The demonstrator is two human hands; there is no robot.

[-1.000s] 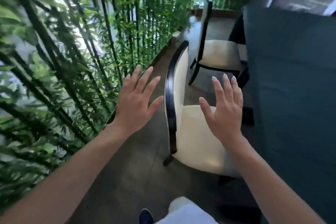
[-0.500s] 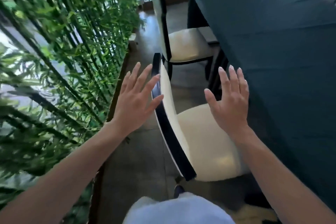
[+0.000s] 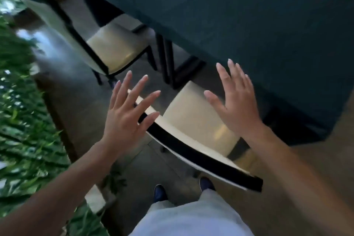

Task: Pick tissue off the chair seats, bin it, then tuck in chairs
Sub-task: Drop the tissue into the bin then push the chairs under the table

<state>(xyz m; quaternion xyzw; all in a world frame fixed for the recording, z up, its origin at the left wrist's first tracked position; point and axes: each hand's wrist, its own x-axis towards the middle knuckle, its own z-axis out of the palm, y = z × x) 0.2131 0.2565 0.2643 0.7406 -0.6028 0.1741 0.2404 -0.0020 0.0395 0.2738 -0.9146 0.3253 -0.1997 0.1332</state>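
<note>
Flanking near chair (image 3: 191,120), dark table (image 3: 249,25), second chair (image 3: 115,50) (blurred, possibly foliage (image 3: 17,120) left)

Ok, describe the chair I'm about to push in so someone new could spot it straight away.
Find the dark green table; two cream-seated chairs with black frames stand along its near side. Yours is the near chair, under both open hands, its curved black back rail closest to your feet. The far chair sits further left, by the plants.
</note>
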